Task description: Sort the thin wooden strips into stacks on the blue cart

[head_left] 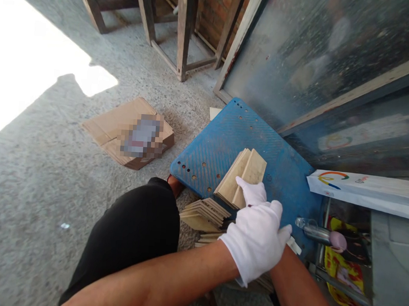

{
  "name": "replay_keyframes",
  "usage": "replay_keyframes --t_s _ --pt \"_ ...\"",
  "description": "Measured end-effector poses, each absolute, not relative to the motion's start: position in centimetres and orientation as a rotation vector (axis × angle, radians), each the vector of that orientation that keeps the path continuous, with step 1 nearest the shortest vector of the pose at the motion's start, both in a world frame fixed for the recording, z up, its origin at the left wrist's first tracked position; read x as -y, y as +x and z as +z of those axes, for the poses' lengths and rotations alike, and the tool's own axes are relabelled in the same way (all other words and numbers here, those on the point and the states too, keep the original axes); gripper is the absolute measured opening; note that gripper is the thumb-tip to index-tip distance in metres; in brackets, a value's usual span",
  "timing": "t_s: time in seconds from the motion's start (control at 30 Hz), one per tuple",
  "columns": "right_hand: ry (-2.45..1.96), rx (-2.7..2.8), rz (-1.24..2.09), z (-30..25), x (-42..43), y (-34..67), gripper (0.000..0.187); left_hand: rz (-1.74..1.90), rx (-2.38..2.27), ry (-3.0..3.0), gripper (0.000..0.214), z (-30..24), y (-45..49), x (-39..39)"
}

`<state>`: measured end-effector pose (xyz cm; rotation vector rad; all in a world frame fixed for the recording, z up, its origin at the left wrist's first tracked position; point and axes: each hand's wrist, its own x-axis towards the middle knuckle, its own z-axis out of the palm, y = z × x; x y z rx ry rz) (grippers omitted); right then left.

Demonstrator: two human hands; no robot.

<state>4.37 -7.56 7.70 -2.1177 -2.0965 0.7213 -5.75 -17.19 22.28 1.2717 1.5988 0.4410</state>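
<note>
Thin, pale wooden boards (250,167) with slanted ends are stacked on a blue plastic surface (223,126) with holes along its edges. My right hand (253,192), in a white glove, lies at the near end of the topmost board. Its thumb presses on the face and the other fingers bend at the right edge. My left hand (255,237), also in a white glove, crosses over my right wrist and hides much of that hand. Its fingers are bent; what they grip is hidden. More boards (204,215) are piled just below the blue surface's near edge.
A flattened cardboard box (130,125) with a blurred patch lies on the concrete floor. Wooden stool legs (182,36) and a framed glass panel (321,54) stand behind. To the right are a white printed box (361,190), a clear object with a pink end (337,242) and a grey surface (395,257).
</note>
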Motion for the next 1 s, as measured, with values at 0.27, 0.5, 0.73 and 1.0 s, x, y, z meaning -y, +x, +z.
replay_keyframes --t_s 0.27,0.5,0.73,1.0 --pt "-2.531 1.733 0.687 6.7 6.9 1.5 0.095 0.394 -1.487 1.391 0.029 22.9 -6.7 17.4" --pt "-2.634 1.650 0.631 5.7 6.2 0.3 0.107 0.457 -1.509 1.514 0.028 22.2 -6.5 17.6" --pt "-2.704 1.608 0.665 5.4 7.0 -1.1 0.128 0.530 -1.470 1.577 0.028 21.8 -6.5 17.5" --pt "-2.696 1.636 0.714 5.0 7.0 -1.0 0.129 0.511 -1.426 1.554 0.030 22.4 -7.0 17.2"
